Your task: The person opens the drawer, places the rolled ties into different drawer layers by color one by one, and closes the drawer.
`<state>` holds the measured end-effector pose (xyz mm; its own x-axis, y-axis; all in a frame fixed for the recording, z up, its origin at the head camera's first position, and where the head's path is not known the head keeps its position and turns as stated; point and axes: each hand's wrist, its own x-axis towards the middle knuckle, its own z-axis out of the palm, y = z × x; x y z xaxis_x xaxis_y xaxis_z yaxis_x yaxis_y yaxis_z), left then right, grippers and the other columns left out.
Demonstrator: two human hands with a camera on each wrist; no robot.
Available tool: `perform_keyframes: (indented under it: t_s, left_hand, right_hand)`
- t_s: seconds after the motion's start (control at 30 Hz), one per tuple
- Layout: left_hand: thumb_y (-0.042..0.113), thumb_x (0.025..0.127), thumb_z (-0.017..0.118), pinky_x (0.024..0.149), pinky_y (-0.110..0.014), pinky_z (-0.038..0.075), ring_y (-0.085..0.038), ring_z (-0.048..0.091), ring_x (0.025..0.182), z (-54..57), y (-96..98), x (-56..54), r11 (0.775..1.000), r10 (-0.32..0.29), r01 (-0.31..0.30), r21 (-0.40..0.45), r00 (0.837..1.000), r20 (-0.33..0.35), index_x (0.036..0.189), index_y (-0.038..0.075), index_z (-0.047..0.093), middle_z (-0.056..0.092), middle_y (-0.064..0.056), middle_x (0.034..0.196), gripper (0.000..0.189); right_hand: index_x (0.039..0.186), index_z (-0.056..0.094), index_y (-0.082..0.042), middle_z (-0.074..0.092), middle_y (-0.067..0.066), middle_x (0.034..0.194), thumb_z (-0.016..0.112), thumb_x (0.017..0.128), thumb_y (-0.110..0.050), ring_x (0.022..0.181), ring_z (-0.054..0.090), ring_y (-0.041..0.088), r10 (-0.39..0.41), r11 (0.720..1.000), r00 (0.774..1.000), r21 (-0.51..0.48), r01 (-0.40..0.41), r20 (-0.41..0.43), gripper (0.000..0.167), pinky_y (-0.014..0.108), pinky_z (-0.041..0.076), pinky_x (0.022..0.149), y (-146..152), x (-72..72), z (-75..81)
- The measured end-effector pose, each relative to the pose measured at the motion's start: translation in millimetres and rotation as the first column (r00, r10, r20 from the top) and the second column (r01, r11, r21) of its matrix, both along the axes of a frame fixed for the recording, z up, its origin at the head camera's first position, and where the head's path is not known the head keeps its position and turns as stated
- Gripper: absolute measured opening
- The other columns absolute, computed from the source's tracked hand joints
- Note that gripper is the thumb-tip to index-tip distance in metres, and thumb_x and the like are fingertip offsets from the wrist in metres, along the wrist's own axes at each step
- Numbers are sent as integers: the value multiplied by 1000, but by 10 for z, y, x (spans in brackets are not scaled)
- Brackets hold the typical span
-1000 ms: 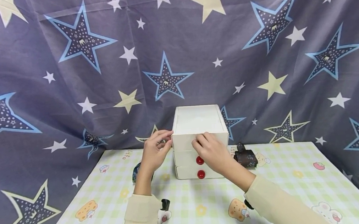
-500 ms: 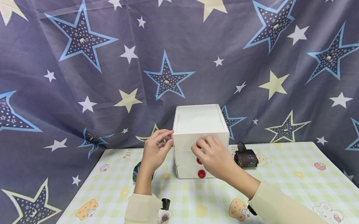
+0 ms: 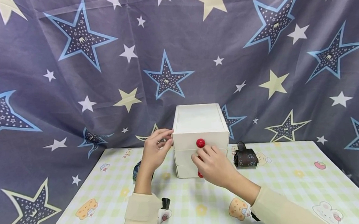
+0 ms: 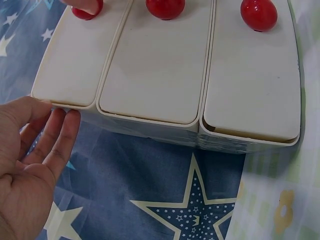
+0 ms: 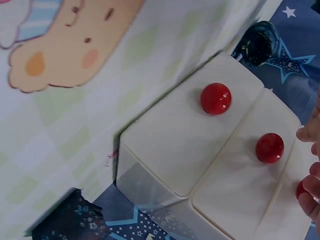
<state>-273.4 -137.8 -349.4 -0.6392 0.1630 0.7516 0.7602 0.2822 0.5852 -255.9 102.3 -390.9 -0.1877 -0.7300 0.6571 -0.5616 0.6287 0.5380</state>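
Note:
A white cabinet (image 3: 200,119) of three stacked drawers stands on the table, each drawer with a round red knob. All three drawers look pushed in. My left hand (image 3: 155,152) rests at the left side of the top drawer, fingers mostly straight, thumb at its front corner in the left wrist view. My right hand (image 3: 217,166) is in front of the cabinet, fingers loosely bent, just below the top knob (image 3: 200,143). It partly covers the lower two knobs in the head view. In the right wrist view, the middle knob (image 5: 269,148) and bottom knob (image 5: 216,98) are uncovered.
A dark, flower-patterned rolled bundle (image 3: 246,157) lies right of the cabinet. Another dark patterned item (image 3: 136,171) sits at the left, partly behind my left wrist. The checked tablecloth (image 3: 181,211) meets a star-printed curtain (image 3: 106,82) close behind the cabinet.
My right hand has come off the top knob and moved slightly down, so that knob now shows fully. The left hand and the cabinet have stayed where they were.

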Motion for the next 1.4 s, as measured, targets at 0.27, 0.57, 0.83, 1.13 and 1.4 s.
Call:
perform_keyframes:
  t_s: [0.27, 0.57, 0.83, 1.13, 1.4]
  left_hand:
    - [-15, 91, 67, 79, -48, 63, -40, 66, 98, -67, -17, -80, 1000, 10, -10, -5, 1000, 0, 120, -12, 69, 64, -27, 119, 29]
    - [-3, 95, 71, 80, -32, 63, -25, 66, 100, -245, -102, -274, 1000, 0, 0, -2, 1000, 13, 124, 2, 73, 66, -11, 122, 30]
    - [-2, 95, 71, 80, -29, 63, -23, 66, 101, -254, -106, -271, 1000, -4, 5, -8, 1000, 15, 124, 3, 73, 65, -8, 122, 29]
    - [-1, 95, 71, 80, -30, 63, -22, 66, 101, -240, -96, -274, 1000, -9, 9, -2, 1000, 15, 124, 4, 73, 65, -7, 122, 29]
    - [-1, 95, 71, 81, -31, 63, -22, 66, 100, -238, -102, -272, 1000, -8, 8, -6, 1000, 9, 124, 3, 73, 65, -8, 122, 29]
  right_hand:
    - [106, 66, -11, 60, 6, 98, 72, 83, -19, 85, 55, 27, -9, 1000, 999, 23, 8, 41, 25, 35, 46, 68, -23, -32, -134]
    - [105, 66, -10, 59, 9, 103, 74, 83, -9, 89, 53, 29, -47, 998, 995, 48, 42, 89, 24, 36, 49, 74, -37, -70, -232]
    - [105, 66, -7, 59, 12, 107, 70, 86, -3, 88, 51, 30, -73, 995, 992, 78, 65, 100, 20, 38, 52, 76, -40, -110, -280]
    - [103, 66, -5, 58, 13, 107, 68, 88, -2, 89, 53, 30, -86, 993, 992, 94, 77, 95, 16, 38, 53, 78, -64, -152, -299]
    - [104, 67, -4, 60, 13, 108, 68, 88, -2, 93, 54, 30, -93, 990, 993, 117, 84, 78, 16, 37, 53, 82, -70, -153, -299]
